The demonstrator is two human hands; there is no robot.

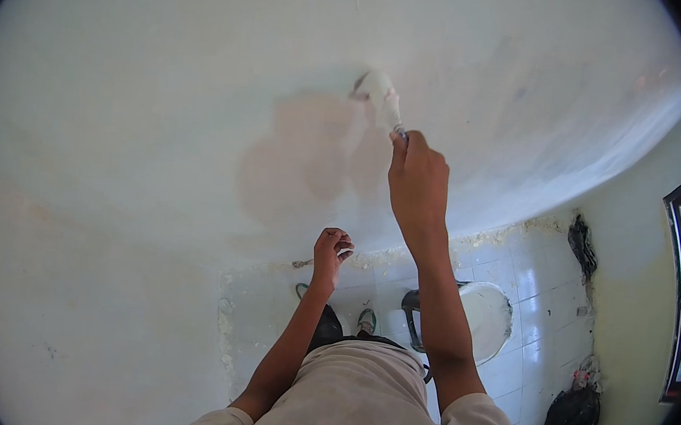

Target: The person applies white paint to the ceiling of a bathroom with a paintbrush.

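My right hand [421, 175] is closed around the handle of a paintbrush [383, 101] coated in white. The brush's darker tip is against the pale wall [160, 111], at the upper edge of a damp-looking pinkish patch [300, 158]. Lower and to the left, my left hand [333, 253] hangs in front of the wall's base. Its fingers are loosely bent and a little apart, with nothing visible in them.
A round white tub [488, 321] stands on the tiled floor [510, 380] beneath my right forearm, beside a black object [413, 313]. Black bags [572, 415] lie along the right wall, with another dark bundle [582, 242] in the corner. A dark-framed window [673, 218] is at far right.
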